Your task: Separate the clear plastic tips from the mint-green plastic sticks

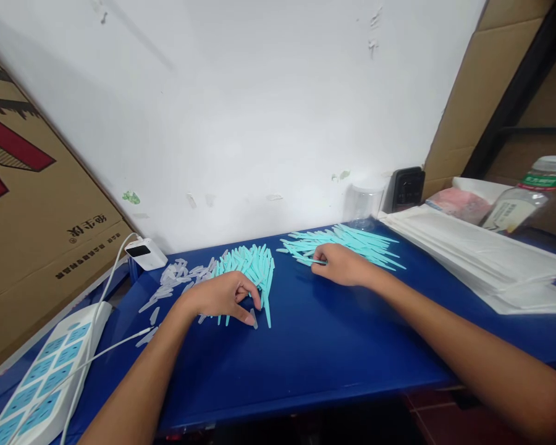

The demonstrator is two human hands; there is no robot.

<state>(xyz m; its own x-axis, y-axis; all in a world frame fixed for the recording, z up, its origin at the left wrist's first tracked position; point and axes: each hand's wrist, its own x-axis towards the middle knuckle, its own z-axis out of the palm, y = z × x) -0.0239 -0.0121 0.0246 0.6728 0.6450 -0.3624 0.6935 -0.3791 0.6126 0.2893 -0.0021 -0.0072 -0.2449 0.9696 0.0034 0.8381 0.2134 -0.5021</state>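
Note:
My left hand is over the near side of a pile of turquoise sticks. Its thumb and index finger curl around a small translucent plastic piece, which shows at the thumb tip. To the left of this hand lie several loose translucent pieces of the same look. My right hand is closed in a pinch on one slim turquoise stick, whose tapered end points left. It is at the near edge of a second group of turquoise sticks, spread toward the wall.
On the blue table, a white power strip with cables and a small white device are at left. White sheets or bags, a bottle, a clear cup and a black object stand at right. A white wall rises behind.

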